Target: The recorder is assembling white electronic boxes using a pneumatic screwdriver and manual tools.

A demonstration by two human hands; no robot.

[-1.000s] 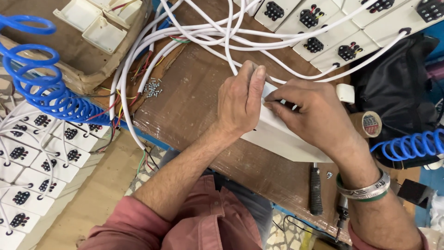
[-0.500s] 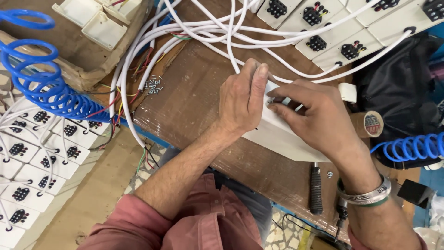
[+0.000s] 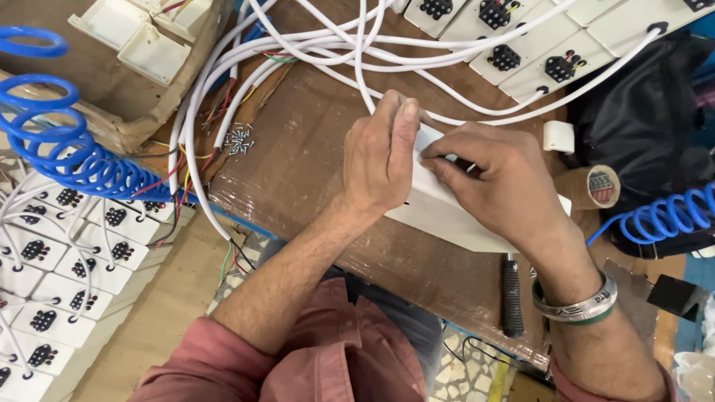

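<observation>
Both hands clamped on a white box at the bench edge

Right up close, the person's rolled pink sleeves fill the bottom of the view, and the right wrist carries a silver metal bangle with a thin green band against it. Just beside that wrist a black ribbed tool handle lies on the brown plastic-wrapped wooden bench. A step further in, the left hand is closed over the near end of a long white plastic socket box, palm flat on top and fingers curled over its far edge. The right hand grips the same box from the other side, fingertips pressed to its upper face, touching or nearly touching the left hand's fingers. The box lies tilted across the bench near the front edge, between the two hands.

Beyond the left hand sits a small heap of silver screws, and thick white cables sweep across the bench. To the right stand a roll of brown tape and a blue coiled hose; another blue coiled hose hangs at the left above stacked white socket plates. Farthest off, a row of white socket boards lines the back.
</observation>
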